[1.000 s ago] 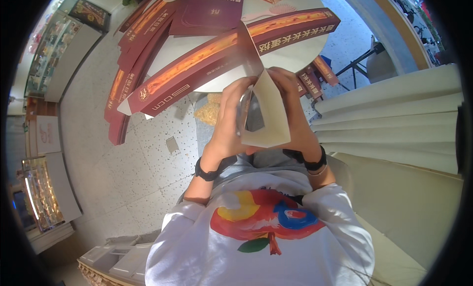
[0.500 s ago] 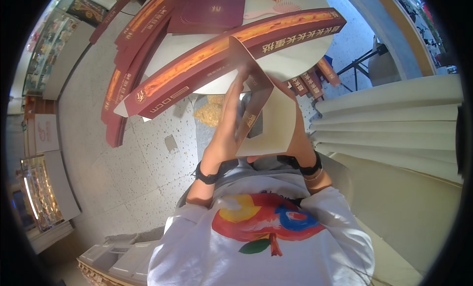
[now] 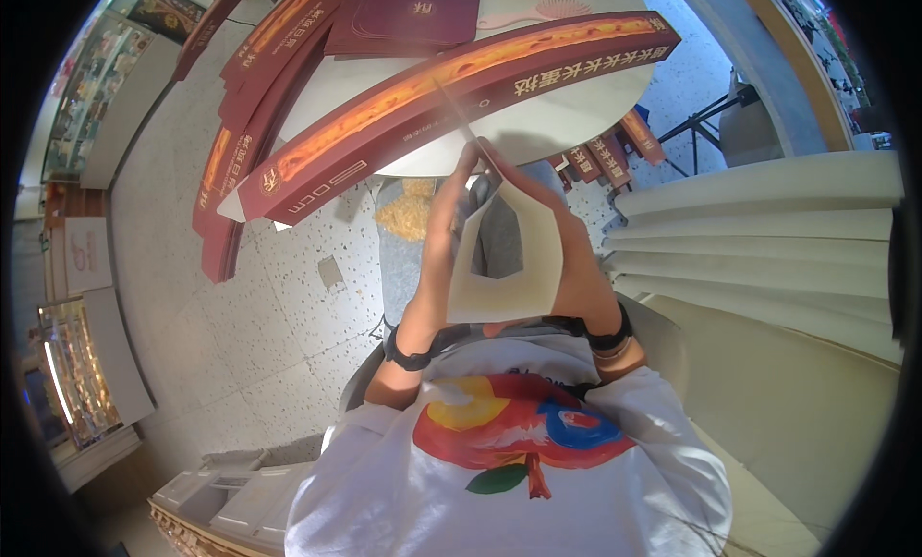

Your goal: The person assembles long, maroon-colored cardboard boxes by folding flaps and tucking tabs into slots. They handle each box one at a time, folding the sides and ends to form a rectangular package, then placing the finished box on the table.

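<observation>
Floored at left with speckled pale tiles (image 3: pixel 264 326). Steadied with straightened fingers of the bare left hand (image 3: pixel 438 259), above the lap, a hollow, cream-lined cardboard carton (image 3: pixel 504 300); clasped opposite with the bare right hand (image 3: pixel 576 257), fingers mostly hidden. Likely needed light, even pressure along the creases. Looked angular, open-ended.

Left hand (image 3: pixel 444 232): fingers pointing forward | right hand (image 3: pixel 579 254): fingers partly hidden | hands apart, turned inward | forearms (image 3: pixel 392 380) angled forward

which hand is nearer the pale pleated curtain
The right hand: the curtain lies off to its right. The left hand is farther away, on the left side of the open carton.
</observation>
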A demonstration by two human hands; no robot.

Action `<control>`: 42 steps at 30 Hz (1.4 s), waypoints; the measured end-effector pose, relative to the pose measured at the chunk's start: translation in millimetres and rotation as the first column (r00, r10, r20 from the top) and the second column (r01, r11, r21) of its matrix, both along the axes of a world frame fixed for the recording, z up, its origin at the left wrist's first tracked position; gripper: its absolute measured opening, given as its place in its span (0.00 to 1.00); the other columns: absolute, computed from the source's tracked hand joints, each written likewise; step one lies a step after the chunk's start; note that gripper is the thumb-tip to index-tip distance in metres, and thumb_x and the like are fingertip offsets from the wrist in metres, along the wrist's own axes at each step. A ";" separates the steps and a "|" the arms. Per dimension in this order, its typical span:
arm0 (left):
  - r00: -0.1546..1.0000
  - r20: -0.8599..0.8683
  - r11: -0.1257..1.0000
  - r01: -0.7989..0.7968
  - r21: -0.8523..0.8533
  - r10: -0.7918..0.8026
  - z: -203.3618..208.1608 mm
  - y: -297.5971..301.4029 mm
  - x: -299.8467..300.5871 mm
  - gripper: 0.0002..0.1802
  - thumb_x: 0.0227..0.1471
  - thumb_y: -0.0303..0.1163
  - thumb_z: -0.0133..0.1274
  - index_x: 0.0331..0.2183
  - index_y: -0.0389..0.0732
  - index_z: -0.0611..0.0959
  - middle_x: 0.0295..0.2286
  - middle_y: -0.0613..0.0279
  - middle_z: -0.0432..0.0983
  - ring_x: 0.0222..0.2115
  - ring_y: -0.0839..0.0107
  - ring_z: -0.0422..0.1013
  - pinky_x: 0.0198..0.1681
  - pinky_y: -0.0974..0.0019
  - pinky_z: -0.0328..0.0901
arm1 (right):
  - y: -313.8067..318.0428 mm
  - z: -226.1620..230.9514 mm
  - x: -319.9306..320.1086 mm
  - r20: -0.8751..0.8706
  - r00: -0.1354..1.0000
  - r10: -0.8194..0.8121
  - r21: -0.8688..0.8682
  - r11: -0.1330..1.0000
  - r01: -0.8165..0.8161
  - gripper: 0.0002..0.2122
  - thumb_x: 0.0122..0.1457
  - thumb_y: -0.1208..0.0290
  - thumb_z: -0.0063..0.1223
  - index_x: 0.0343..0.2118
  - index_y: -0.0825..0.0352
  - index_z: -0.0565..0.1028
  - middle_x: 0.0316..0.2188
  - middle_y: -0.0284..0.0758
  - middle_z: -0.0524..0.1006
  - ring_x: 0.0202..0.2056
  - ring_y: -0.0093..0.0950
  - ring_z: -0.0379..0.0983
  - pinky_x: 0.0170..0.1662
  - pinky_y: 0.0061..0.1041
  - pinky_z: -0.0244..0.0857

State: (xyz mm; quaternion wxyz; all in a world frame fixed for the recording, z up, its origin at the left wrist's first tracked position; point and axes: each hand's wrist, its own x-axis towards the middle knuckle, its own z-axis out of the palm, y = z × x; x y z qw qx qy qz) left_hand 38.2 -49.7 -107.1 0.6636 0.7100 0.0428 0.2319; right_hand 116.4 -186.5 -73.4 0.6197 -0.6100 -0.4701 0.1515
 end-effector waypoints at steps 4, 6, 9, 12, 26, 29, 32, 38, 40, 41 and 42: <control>0.997 -0.026 0.993 -0.075 0.093 0.078 2.5 -2.0 0.2 0.35 0.53 0.39 0.56 0.57 0.33 0.65 0.46 0.58 0.71 0.45 0.71 0.70 0.48 0.68 0.68 | 2.4 0.8 0.4 -0.015 1.000 0.023 0.037 0.999 -0.022 0.57 0.24 0.56 0.81 0.62 0.71 0.60 0.64 0.46 0.58 0.62 0.37 0.59 0.62 0.32 0.53; 0.997 -0.017 0.983 -0.077 0.165 0.081 1.7 -0.2 -2.2 0.37 0.50 0.38 0.58 0.57 0.33 0.64 0.49 0.55 0.68 0.48 0.68 0.68 0.50 0.66 0.66 | 4.3 2.2 0.5 0.042 0.999 -0.005 0.064 0.998 0.002 0.55 0.26 0.57 0.81 0.60 0.71 0.62 0.62 0.45 0.61 0.60 0.37 0.62 0.61 0.32 0.55; 0.997 0.035 0.990 -0.066 0.127 0.062 -3.2 0.2 -9.1 0.45 0.42 0.35 0.65 0.57 0.31 0.61 0.57 0.42 0.59 0.56 0.55 0.61 0.57 0.57 0.59 | 2.0 4.7 1.4 0.159 0.987 -0.023 0.075 0.997 0.011 0.48 0.29 0.59 0.79 0.58 0.68 0.65 0.56 0.43 0.67 0.57 0.37 0.65 0.60 0.33 0.57; 0.999 0.033 0.969 -0.015 -0.248 0.024 -1.9 -6.9 -10.8 0.49 0.36 0.34 0.69 0.56 0.33 0.61 0.57 0.39 0.58 0.57 0.53 0.61 0.57 0.55 0.59 | -3.5 -8.0 -3.9 0.061 0.998 0.033 0.052 0.998 -0.036 0.47 0.30 0.58 0.79 0.57 0.66 0.66 0.53 0.43 0.69 0.55 0.37 0.65 0.59 0.34 0.59; 0.998 0.018 0.986 0.059 0.158 -0.063 1.7 4.6 -15.9 0.46 0.31 0.33 0.71 0.53 0.35 0.67 0.55 0.44 0.64 0.52 0.52 0.65 0.54 0.56 0.61 | -0.2 7.8 9.6 0.340 0.940 -0.012 0.066 0.998 -0.011 0.42 0.34 0.50 0.75 0.55 0.57 0.67 0.67 0.52 0.45 0.64 0.53 0.50 0.57 0.44 0.59; 0.981 0.192 0.876 -0.088 0.475 -0.005 2.1 13.3 -13.7 0.47 0.28 0.32 0.71 0.52 0.37 0.67 0.55 0.44 0.64 0.51 0.49 0.66 0.54 0.55 0.60 | -8.2 29.7 19.1 0.478 0.877 0.053 -0.113 0.994 0.001 0.36 0.35 0.49 0.74 0.47 0.59 0.70 0.65 0.52 0.50 0.58 0.54 0.60 0.54 0.41 0.63; 0.966 0.257 0.884 -0.133 0.448 0.015 4.0 9.6 -10.6 0.47 0.27 0.32 0.71 0.52 0.38 0.68 0.54 0.46 0.66 0.49 0.48 0.66 0.54 0.55 0.59 | -14.6 42.7 28.5 0.543 0.839 0.037 -0.149 0.987 0.053 0.33 0.34 0.49 0.74 0.39 0.63 0.68 0.61 0.53 0.60 0.50 0.51 0.68 0.49 0.38 0.66; 0.969 0.246 0.902 -0.110 0.417 0.005 -14.7 12.9 -14.4 0.49 0.29 0.32 0.71 0.55 0.36 0.66 0.53 0.46 0.67 0.49 0.51 0.65 0.53 0.56 0.59 | -14.9 49.7 31.4 0.610 0.789 -0.074 0.004 0.996 0.090 0.31 0.30 0.51 0.77 0.27 0.65 0.65 0.45 0.48 0.77 0.25 0.38 0.72 0.30 0.28 0.69; 0.968 0.245 0.897 -0.148 0.417 0.045 -5.7 13.4 -12.8 0.55 0.28 0.32 0.72 0.58 0.36 0.61 0.54 0.45 0.65 0.51 0.50 0.64 0.55 0.54 0.58 | -7.8 49.6 26.9 0.611 0.776 -0.155 0.109 0.988 0.112 0.31 0.29 0.52 0.78 0.25 0.64 0.65 0.40 0.45 0.79 0.21 0.34 0.70 0.25 0.25 0.66; 0.964 0.258 0.910 -0.161 0.381 0.062 1.9 12.3 -13.5 0.59 0.27 0.31 0.73 0.60 0.36 0.58 0.54 0.45 0.64 0.52 0.50 0.63 0.56 0.53 0.57 | -9.1 47.7 25.7 0.609 0.776 -0.164 0.067 0.986 0.156 0.31 0.30 0.51 0.77 0.26 0.65 0.65 0.38 0.44 0.79 0.21 0.34 0.70 0.25 0.25 0.66; 0.962 0.262 0.914 -0.174 0.368 0.078 4.8 13.3 -15.5 0.62 0.26 0.31 0.73 0.61 0.36 0.56 0.55 0.44 0.63 0.54 0.50 0.62 0.58 0.53 0.56 | -10.8 44.5 24.3 0.607 0.776 -0.173 0.026 0.980 0.198 0.31 0.31 0.51 0.77 0.27 0.65 0.65 0.36 0.42 0.79 0.21 0.33 0.70 0.24 0.25 0.66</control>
